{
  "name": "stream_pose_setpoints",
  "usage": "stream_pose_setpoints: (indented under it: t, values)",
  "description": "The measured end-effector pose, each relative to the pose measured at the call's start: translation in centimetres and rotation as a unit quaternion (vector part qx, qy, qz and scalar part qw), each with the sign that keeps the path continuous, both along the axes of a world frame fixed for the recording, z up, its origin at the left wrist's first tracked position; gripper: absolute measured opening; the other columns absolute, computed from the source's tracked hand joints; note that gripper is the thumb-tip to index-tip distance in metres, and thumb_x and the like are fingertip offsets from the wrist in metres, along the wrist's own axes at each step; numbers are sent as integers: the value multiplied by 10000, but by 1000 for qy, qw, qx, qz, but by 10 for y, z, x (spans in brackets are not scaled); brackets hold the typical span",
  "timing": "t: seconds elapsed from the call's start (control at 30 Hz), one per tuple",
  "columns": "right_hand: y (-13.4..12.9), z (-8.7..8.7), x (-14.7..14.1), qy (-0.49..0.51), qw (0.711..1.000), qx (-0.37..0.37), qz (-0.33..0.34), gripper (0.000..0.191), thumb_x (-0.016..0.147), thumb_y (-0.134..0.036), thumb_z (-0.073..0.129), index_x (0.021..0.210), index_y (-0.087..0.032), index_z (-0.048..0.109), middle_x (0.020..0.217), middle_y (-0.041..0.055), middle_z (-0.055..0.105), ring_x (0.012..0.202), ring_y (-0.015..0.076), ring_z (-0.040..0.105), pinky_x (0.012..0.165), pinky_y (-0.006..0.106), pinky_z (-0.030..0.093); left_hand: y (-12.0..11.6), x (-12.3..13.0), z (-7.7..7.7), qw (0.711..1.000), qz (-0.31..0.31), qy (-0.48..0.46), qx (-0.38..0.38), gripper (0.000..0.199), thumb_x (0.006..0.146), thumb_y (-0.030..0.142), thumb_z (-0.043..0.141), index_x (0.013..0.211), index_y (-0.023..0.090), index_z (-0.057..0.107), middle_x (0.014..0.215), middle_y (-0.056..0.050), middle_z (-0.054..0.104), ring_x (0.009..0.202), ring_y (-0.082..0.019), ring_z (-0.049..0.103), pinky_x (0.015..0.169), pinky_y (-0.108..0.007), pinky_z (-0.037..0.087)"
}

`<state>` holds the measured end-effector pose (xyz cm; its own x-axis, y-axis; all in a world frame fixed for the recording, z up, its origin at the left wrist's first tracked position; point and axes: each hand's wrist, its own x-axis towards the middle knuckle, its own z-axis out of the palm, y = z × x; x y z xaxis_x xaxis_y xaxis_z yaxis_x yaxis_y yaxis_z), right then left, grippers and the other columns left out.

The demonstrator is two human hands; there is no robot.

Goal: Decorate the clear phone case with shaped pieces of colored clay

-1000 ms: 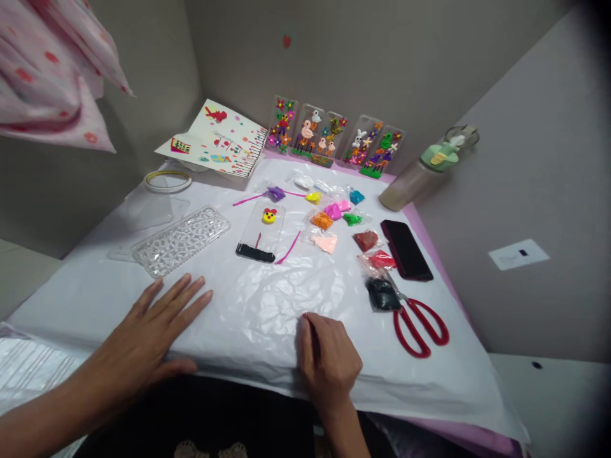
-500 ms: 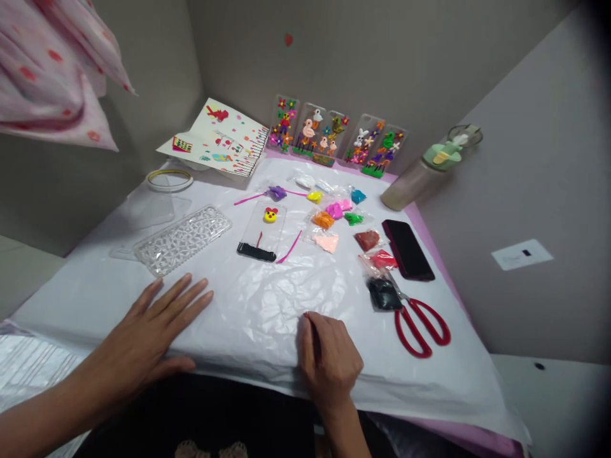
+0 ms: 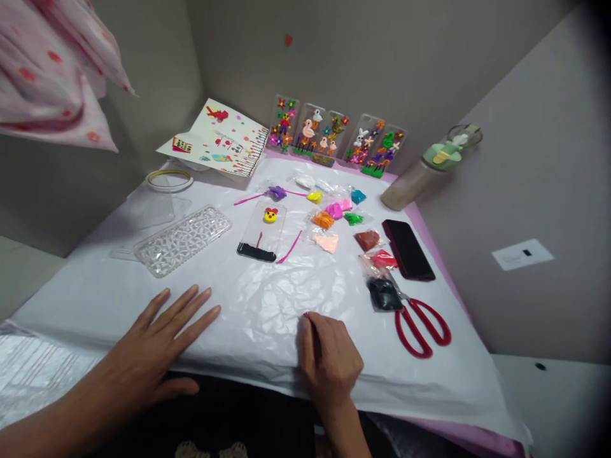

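My left hand point(image 3: 160, 340) lies spread at the near left of the white-covered table point(image 3: 267, 318), its fingers apart with nothing in them. My right hand point(image 3: 329, 356) is closed in a pinch against the sheet near the front edge. A speck of red shows at its fingertips, too small to name. Beyond the hands lies a clear phone case point(image 3: 271, 234) with a black clay band along its bottom, a short brown strip and a yellow face with red on top. Beside it is a pink plastic stick point(image 3: 289, 247). A patterned clear case point(image 3: 184, 240) lies beyond my left hand.
Several bagged clay pieces, such as the orange clay point(image 3: 323, 220) and black clay point(image 3: 384, 294), lie right of centre. Red-handled scissors point(image 3: 424, 327), a phone point(image 3: 409, 249) and a bottle point(image 3: 415, 178) are at the right. Decorated cases point(image 3: 361, 141) lean on the back wall.
My left hand has drawn back slightly toward the front edge, away from the patterned case, fingers still spread. My right hand stays in the same place.
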<state>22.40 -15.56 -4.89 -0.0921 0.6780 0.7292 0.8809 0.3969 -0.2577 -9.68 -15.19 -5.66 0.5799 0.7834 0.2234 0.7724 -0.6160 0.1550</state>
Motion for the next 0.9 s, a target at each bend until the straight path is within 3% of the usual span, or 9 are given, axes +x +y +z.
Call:
stream_pose_setpoints:
  t: [0.3,0.47,0.53,0.6,0.67,0.73,0.83,0.9]
  values:
    - [0,-1,0,2,1000,-2,1,102,987,-98,651,1079,-135,675,819,70,765,717,187,710,698,299,541,-5,1,2,1000,-7,16,-16,994,863,755,657,1673,346,253,1668,-100,440,1499,-396,449,1285,-553,195]
    - [0,0,0,2,1000,-1,3,97,981,-90,659,1071,-124,672,809,72,759,713,190,699,694,303,538,-13,-4,10,998,28,-41,-35,667,1059,500,426,1673,351,210,1627,-40,512,1577,-317,332,1309,-579,163]
    - [0,1,0,0,1000,-1,2,94,984,-92,655,1070,-127,672,809,70,759,712,189,699,691,300,537,-7,-14,15,994,61,-80,-38,561,1055,448,439,1602,384,332,1538,10,609,1525,-293,419,1324,-561,171]
    - [0,1,0,0,1000,-1,3,97,986,-94,652,1073,-132,670,812,69,761,715,189,703,695,299,538,2,-24,21,990,95,-103,-27,393,1022,400,502,1415,388,515,1343,69,720,1353,-283,580,1312,-547,237]
    - [0,1,0,2,1000,-2,4,100,988,-94,646,1076,-136,666,816,68,763,717,188,707,698,298,540,15,-28,30,987,116,-108,-13,214,998,397,516,1182,360,619,1104,113,763,1143,-270,666,1261,-540,324]
    - [0,0,0,2,1000,-1,5,107,988,-91,645,1083,-136,664,823,72,766,725,191,709,705,301,544,28,-25,40,988,126,-90,-25,216,1004,447,483,1031,327,661,969,108,760,1026,-264,679,1157,-537,411]
    - [-1,-1,0,4,1000,1,5,116,984,-86,654,1091,-129,664,825,75,764,730,191,706,710,301,543,46,-12,51,989,108,-48,-89,334,986,561,511,997,285,698,979,39,764,991,-272,664,952,-488,497]
    - [-1,-1,0,4,1000,-1,3,116,980,-84,660,1086,-132,665,823,73,762,723,189,700,709,300,539,57,-3,54,989,89,-35,-110,360,966,590,543,994,272,710,989,4,758,977,-278,659,896,-460,498]
